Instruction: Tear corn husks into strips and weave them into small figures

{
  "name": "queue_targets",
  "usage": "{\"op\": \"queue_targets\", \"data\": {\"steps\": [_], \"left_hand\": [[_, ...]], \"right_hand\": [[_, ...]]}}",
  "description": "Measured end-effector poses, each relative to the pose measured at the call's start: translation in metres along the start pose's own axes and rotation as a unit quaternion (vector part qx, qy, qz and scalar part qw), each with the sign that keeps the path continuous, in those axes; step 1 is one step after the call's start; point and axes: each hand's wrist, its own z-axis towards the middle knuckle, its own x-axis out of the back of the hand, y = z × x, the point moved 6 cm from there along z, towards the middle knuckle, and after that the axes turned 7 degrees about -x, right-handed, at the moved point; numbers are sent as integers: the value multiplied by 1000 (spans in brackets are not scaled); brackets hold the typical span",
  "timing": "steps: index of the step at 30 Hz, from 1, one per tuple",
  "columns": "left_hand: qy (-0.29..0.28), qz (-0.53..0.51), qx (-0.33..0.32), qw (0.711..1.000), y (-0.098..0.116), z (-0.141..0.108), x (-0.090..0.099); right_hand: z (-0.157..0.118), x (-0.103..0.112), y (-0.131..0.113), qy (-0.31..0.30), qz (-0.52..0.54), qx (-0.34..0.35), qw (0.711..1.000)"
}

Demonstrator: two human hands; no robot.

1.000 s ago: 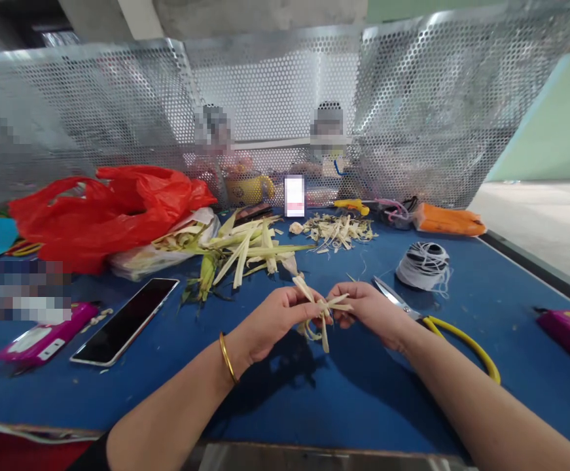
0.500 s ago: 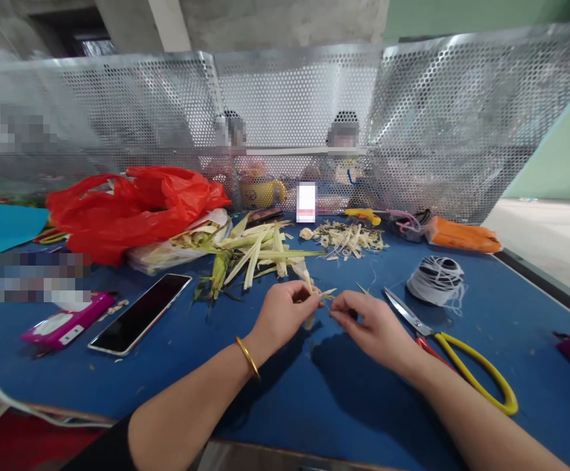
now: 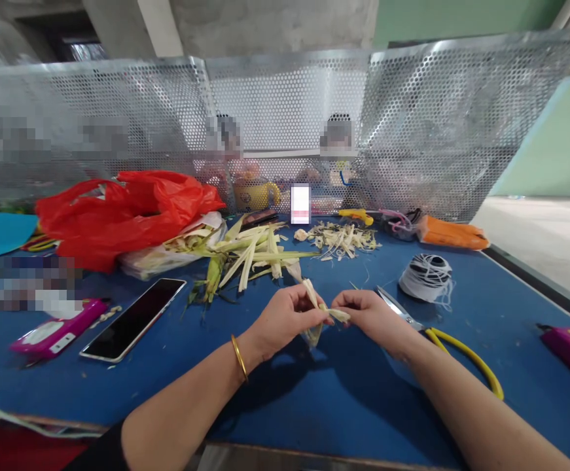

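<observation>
My left hand, with a gold bangle at the wrist, pinches a pale folded corn husk piece over the blue table. One strip of it sticks up above the fingers and part hangs below them. Close by on the right, my right hand has its thumb and fingertips closed on a husk strip that runs out from the left hand's piece. Beyond both hands lies a heap of long green and cream corn husks. Scissors lie partly behind my right forearm.
A spool of white string stands at the right. Shredded husk scraps lie behind the hands, a red plastic bag at the back left. A black-screened phone and purple tools flank my arms. A perforated metal screen closes the back.
The husk piece now shows more widely between my hands, with a strip standing up. My right hand has moved in and grips a strip. The whole view has shifted slightly.
</observation>
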Motion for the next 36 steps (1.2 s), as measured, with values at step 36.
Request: {"op": "queue_targets", "data": {"steps": [36], "left_hand": [[60,-97,129,985,-16,-2,7]], "right_hand": [[-23,-8,-33,113,-265,260,922]]}}
